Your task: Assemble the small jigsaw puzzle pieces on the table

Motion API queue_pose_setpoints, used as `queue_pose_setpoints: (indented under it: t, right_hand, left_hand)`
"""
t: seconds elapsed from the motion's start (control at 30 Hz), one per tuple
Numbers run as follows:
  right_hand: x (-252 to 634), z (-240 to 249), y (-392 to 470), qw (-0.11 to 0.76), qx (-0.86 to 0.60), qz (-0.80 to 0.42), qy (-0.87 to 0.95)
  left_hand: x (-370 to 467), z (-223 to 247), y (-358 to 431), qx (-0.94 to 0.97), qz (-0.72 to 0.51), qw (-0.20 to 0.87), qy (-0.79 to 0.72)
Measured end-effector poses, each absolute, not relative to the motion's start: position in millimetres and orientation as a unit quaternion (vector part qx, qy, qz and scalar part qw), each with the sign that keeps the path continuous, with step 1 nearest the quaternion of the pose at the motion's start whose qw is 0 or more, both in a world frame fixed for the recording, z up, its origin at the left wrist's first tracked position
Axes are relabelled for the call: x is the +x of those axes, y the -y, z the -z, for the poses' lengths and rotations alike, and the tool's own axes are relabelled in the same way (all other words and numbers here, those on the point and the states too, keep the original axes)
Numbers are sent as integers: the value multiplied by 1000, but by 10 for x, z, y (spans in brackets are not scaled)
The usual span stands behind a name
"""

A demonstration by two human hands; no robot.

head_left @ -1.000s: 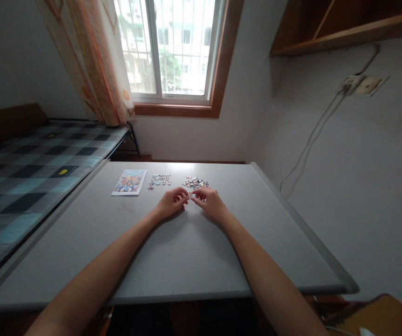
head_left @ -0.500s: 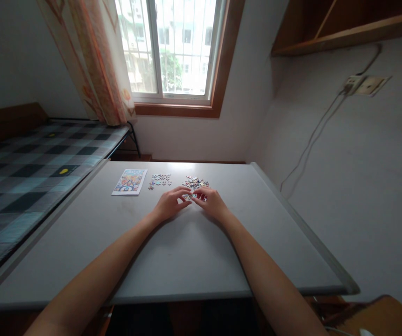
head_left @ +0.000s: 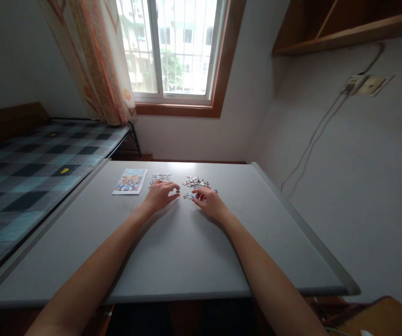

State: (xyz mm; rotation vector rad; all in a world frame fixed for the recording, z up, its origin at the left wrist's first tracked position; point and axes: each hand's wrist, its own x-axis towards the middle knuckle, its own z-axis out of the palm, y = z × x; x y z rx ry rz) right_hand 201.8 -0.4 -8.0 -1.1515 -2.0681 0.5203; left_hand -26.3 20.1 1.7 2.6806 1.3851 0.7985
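My left hand is just above the table, thumb and forefinger pinching a small jigsaw puzzle piece. Behind that hand, rows of loose pieces are partly covered. My right hand rests beside a small cluster of puzzle pieces; its thumb and fingers are curved but apart, at the cluster's right end. A larger pile of mixed pieces lies just beyond the right fingers. Whether the cluster's pieces are joined is too small to tell.
A colourful printed picture sheet lies at the left back of the white table. A bed with a checked cover runs along the left. The wall with a socket and cable is at the right, a chair at the lower right.
My left hand has moved left, away from my right hand, with a puzzle piece between its fingertips. The small cluster now shows more fully. My right hand has stayed nearly in place.
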Motion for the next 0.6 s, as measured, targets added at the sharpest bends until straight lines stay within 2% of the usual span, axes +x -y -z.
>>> queue_pose_setpoints:
  t: [0.23, 0.6]
  right_hand:
    - [2012, 62, 25, 353, -435, -197, 804]
    - [2015, 68, 21, 345, -436, -185, 810]
  left_hand:
    - [-650, -101, -350, 819, -180, -22, -544]
    - [-745, -218, -303, 834, -123, 29, -538]
